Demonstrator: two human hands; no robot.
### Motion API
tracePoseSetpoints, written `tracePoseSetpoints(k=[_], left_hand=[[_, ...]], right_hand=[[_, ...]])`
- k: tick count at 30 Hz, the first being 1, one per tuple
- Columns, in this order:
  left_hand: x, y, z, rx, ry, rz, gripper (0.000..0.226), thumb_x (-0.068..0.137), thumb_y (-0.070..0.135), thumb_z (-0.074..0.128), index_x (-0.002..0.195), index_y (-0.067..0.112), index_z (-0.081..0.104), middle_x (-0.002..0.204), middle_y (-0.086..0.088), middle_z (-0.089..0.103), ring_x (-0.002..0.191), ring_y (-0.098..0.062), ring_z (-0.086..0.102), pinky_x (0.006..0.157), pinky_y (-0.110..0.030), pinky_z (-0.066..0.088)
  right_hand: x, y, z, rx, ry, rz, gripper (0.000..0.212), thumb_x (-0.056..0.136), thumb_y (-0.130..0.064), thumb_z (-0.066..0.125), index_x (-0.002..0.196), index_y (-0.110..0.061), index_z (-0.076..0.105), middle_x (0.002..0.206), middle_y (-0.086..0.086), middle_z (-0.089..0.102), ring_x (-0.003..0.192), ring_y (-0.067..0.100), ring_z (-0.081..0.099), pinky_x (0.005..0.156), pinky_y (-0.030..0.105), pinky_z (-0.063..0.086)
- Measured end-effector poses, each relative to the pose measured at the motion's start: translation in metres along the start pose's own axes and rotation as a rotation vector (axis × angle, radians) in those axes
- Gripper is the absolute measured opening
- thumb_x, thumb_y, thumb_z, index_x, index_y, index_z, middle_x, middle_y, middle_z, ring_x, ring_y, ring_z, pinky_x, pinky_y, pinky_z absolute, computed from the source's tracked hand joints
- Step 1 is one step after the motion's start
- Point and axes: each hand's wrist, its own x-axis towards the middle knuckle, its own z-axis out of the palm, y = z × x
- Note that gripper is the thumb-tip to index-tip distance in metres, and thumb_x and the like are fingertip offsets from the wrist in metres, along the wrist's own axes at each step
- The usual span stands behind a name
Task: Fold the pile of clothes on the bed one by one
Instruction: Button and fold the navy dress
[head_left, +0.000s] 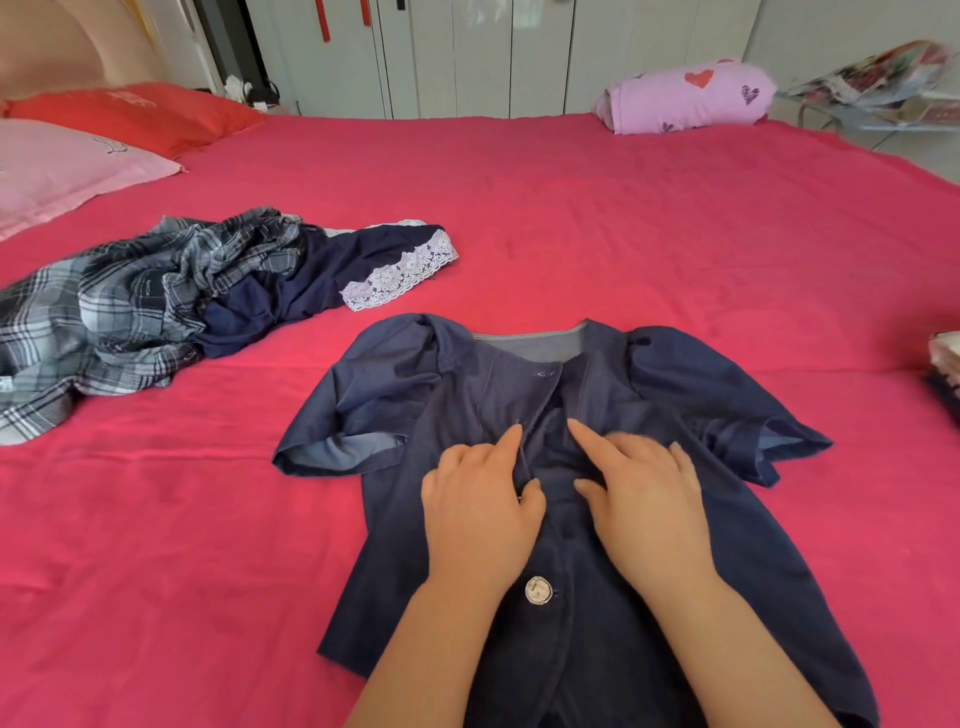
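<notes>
Hands: our right hand (644, 501) lay flat, fingers spread; whether our left hand (478, 504) pinched the placket, we couldn't tell.
Shirt (769, 561): 6 o'clock; we judged it soft, light, best taken at the shoulders.
Pile (156, 301): 10 o'clock.

Denim shirt (753, 545) hem runs off the bottom edge. My left hand (480, 514) and right hand (644, 499) cover its mid placket; can't tell if the left pinches it. Right fingers (680, 457) blurred. Left of shirt, plaid garment (104, 322) cut by frame. Right of shirt, folded stack (946, 364) mostly cropped.
</notes>
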Motion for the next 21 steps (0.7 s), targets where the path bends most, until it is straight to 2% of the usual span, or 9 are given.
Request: tracePoseSetpoints(k=[2,5,9,11,15,16,18,19,21], left_hand=[[0.002,-0.001,-0.001,0.05,-0.018,0.018,0.04,0.092,0.039,0.04,0.132,0.034,0.047,0.112,0.011,0.058,0.114,-0.014,0.042,0.089,-0.028,0.03],[0.001,0.001,-0.01,0.1,-0.032,0.035,0.027,0.09,0.031,0.04,0.106,0.025,0.061,0.096,0.008,0.062,0.103,-0.015,0.047,0.08,-0.027,0.029],[-0.01,0.004,-0.016,0.164,-0.026,0.059,0.025,0.091,0.031,0.039,0.099,0.023,0.061,0.092,0.006,0.063,0.093,-0.016,0.048,0.076,-0.028,0.027],[-0.014,0.003,-0.018,0.148,-0.031,0.062,0.031,0.095,0.04,0.036,0.102,0.025,0.062,0.099,0.006,0.062,0.098,-0.017,0.049,0.079,-0.028,0.031],[-0.012,-0.022,-0.018,0.183,0.027,-0.05,0.042,0.094,0.051,0.03,0.126,0.036,0.053,0.135,0.01,0.045,0.127,-0.014,0.035,0.1,-0.034,0.027],[-0.013,-0.031,-0.017,0.199,0.009,-0.098,0.044,0.094,0.052,0.029,0.133,0.039,0.045,0.145,0.009,0.035,0.135,-0.015,0.026,0.106,-0.038,0.021],[-0.015,-0.043,-0.015,0.171,-0.068,-0.172,0.047,0.094,0.054,0.03,0.14,0.044,0.032,0.154,0.006,0.018,0.14,-0.019,0.016,0.109,-0.042,0.018],[-0.017,-0.046,-0.014,0.142,-0.086,-0.18,0.048,0.094,0.054,0.031,0.141,0.044,0.03,0.154,0.003,0.016,0.138,-0.02,0.02,0.108,-0.04,0.022],[-0.022,-0.046,-0.013,0.065,-0.075,-0.161,0.049,0.094,0.052,0.036,0.142,0.039,0.033,0.147,-0.001,0.025,0.128,-0.021,0.037,0.1,-0.035,0.035]], right_hand=[[0.0,0.004,-0.001,0.005,-0.008,0.008,0.05,0.092,-0.018,0.048,0.136,-0.04,0.044,0.108,-0.004,0.056,0.106,0.019,0.052,0.093,0.029,0.034],[-0.005,0.015,-0.009,0.046,-0.054,0.094,0.052,0.083,-0.006,0.047,0.124,-0.036,0.057,0.102,-0.001,0.05,0.101,0.023,0.054,0.084,0.032,0.041],[-0.015,0.023,-0.012,0.004,0.01,0.086,0.039,0.086,-0.033,0.06,0.125,-0.031,0.058,0.114,-0.001,0.052,0.108,0.024,0.047,0.089,0.037,0.041],[-0.017,0.017,-0.01,-0.015,0.002,0.055,0.031,0.086,-0.038,0.06,0.116,-0.031,0.062,0.12,-0.006,0.055,0.115,0.022,0.047,0.091,0.036,0.038],[-0.023,0.019,-0.013,0.155,0.15,0.056,0.009,0.087,-0.026,0.06,0.092,-0.021,0.065,0.092,-0.001,0.064,0.093,0.026,0.06,0.075,0.036,0.039],[-0.026,0.022,-0.015,0.22,0.166,0.041,0.016,0.085,-0.031,0.062,0.098,-0.022,0.066,0.096,-0.001,0.065,0.095,0.025,0.06,0.079,0.037,0.042],[-0.035,0.022,-0.015,0.182,-0.003,-0.048,0.042,0.082,-0.047,0.061,0.12,-0.029,0.06,0.121,-0.004,0.059,0.114,0.019,0.053,0.097,0.036,0.04],[-0.039,0.021,-0.012,0.094,-0.107,-0.079,0.052,0.082,-0.056,0.057,0.129,-0.035,0.052,0.133,-0.006,0.051,0.124,0.016,0.045,0.104,0.034,0.034],[-0.044,0.021,-0.007,-0.047,-0.176,-0.07,0.053,0.086,-0.061,0.046,0.136,-0.043,0.041,0.139,-0.01,0.04,0.129,0.013,0.036,0.104,0.03,0.03]])
